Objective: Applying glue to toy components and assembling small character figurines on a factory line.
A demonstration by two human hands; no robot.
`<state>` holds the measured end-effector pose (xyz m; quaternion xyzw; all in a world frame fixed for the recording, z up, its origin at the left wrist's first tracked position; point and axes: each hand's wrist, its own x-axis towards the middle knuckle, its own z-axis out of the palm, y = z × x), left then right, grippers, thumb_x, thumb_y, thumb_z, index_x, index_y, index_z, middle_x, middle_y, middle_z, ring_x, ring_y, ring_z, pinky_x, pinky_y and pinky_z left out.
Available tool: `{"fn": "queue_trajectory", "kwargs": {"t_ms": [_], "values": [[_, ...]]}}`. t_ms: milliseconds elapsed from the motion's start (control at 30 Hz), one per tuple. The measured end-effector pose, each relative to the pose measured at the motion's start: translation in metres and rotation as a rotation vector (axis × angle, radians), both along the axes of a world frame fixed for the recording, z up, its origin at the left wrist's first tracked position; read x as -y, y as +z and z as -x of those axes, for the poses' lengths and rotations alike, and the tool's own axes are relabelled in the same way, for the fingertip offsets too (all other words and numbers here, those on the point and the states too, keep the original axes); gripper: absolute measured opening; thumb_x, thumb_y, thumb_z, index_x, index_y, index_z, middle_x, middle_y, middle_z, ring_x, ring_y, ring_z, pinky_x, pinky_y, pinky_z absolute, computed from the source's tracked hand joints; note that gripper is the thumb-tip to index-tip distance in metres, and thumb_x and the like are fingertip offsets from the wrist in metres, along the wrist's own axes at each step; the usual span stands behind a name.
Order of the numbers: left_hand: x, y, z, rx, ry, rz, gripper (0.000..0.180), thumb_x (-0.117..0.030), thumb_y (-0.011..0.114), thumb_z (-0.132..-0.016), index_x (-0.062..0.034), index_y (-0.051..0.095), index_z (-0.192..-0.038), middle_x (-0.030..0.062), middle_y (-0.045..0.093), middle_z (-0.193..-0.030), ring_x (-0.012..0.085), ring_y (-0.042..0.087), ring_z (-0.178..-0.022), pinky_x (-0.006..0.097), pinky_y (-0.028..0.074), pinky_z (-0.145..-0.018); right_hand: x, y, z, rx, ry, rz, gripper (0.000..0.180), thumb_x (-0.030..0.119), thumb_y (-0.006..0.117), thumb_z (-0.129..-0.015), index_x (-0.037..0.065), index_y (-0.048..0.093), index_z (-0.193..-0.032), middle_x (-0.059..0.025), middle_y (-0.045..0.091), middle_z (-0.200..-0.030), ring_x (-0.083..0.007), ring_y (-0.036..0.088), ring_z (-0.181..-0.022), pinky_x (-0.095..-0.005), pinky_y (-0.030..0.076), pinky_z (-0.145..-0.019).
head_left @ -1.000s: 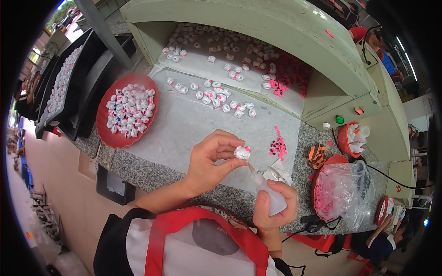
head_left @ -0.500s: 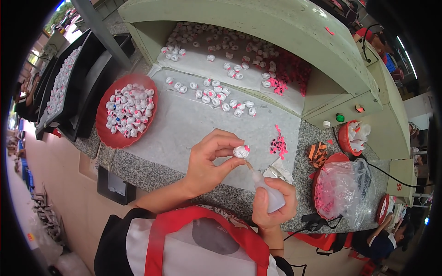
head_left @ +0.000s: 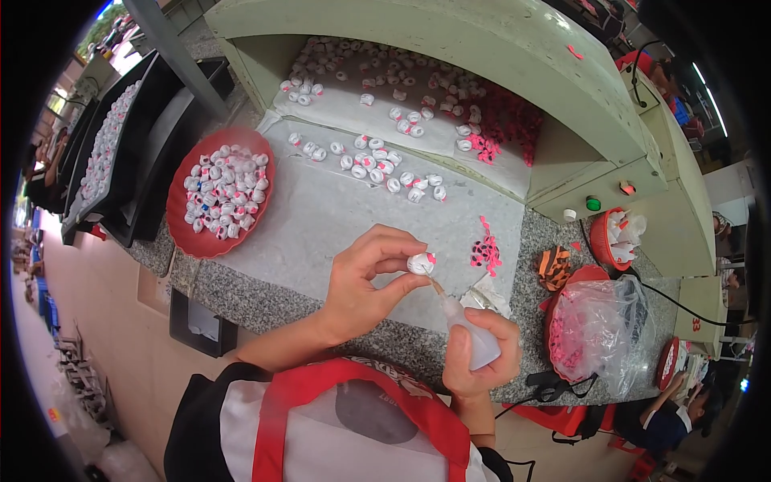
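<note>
Between thumb and fingers of my left hand (head_left: 373, 277) is a small rounded white piece with a pink patch (head_left: 421, 263). My right hand (head_left: 483, 353) is wrapped round a translucent squeeze bottle (head_left: 472, 336). The bottle's thin brownish nozzle points up and left, its tip at or very close to the lower side of the white piece; whether they touch I cannot tell. To the right of the white piece, a small heap of pink and black bits (head_left: 485, 252) lies on the white paper (head_left: 313, 233). Several similar white pieces (head_left: 371, 163) are scattered farther back on that paper.
A red dish (head_left: 181, 233) full of white pieces stands at the left. Behind the paper is a pale green open-fronted cabinet (head_left: 450, 48) holding more pieces. At right are a red dish with clear plastic (head_left: 598, 321), a small red basket (head_left: 601, 241) and a striped orange-black object (head_left: 554, 267).
My right hand and the bottle have shifted very slightly to the right, with the nozzle a touch farther from the white piece. My left hand stays almost still.
</note>
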<state>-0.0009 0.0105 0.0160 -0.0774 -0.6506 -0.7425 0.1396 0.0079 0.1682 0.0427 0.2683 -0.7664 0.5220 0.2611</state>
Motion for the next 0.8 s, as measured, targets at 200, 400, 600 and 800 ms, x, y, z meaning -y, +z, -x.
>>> {"fn": "queue_trajectory", "kwargs": {"t_ms": [200, 400, 600, 800], "values": [[0.001, 0.001, 0.000, -0.004, 0.001, 0.036, 0.031, 0.014, 0.059, -0.069, 0.0053, 0.052, -0.097, 0.0134, 0.047, -0.099, 0.0198, 0.055, -0.092, 0.029, 0.051, -0.080, 0.002, 0.002, 0.001, -0.009, 0.041, -0.029, 0.025, -0.002, 0.061, -0.064, -0.004, 0.052, -0.088, -0.0108, 0.059, -0.070, -0.0172, 0.055, -0.049, -0.0248, 0.043, -0.044], [0.003, -0.001, 0.000, -0.009, 0.020, 0.058, 0.031, 0.014, 0.058, -0.069, 0.0055, 0.052, -0.097, 0.0135, 0.047, -0.099, 0.0202, 0.054, -0.092, 0.029, 0.050, -0.080, -0.001, 0.009, 0.000, 0.013, 0.035, -0.111, 0.025, -0.002, 0.061, -0.064, -0.004, 0.052, -0.087, -0.0117, 0.060, -0.072, -0.0185, 0.057, -0.051, -0.0255, 0.045, -0.046], [0.001, -0.001, 0.000, 0.019, -0.013, -0.041, 0.030, 0.013, 0.058, -0.070, 0.0043, 0.053, -0.098, 0.0116, 0.048, -0.099, 0.0190, 0.055, -0.093, 0.028, 0.050, -0.080, -0.001, 0.006, 0.001, 0.009, 0.011, -0.063, 0.024, -0.002, 0.061, -0.064, -0.004, 0.052, -0.086, -0.0117, 0.060, -0.073, -0.0186, 0.057, -0.051, -0.0257, 0.044, -0.045], [0.007, 0.000, 0.002, 0.216, -0.156, -0.353, 0.032, 0.013, 0.058, -0.071, 0.0043, 0.050, -0.101, 0.0095, 0.052, -0.101, 0.0148, 0.055, -0.090, 0.026, 0.049, -0.077, -0.002, 0.003, 0.000, -0.019, 0.017, -0.046, 0.024, -0.001, 0.061, -0.064, -0.004, 0.052, -0.086, -0.0120, 0.060, -0.072, -0.0180, 0.055, -0.048, -0.0255, 0.043, -0.044]]}}
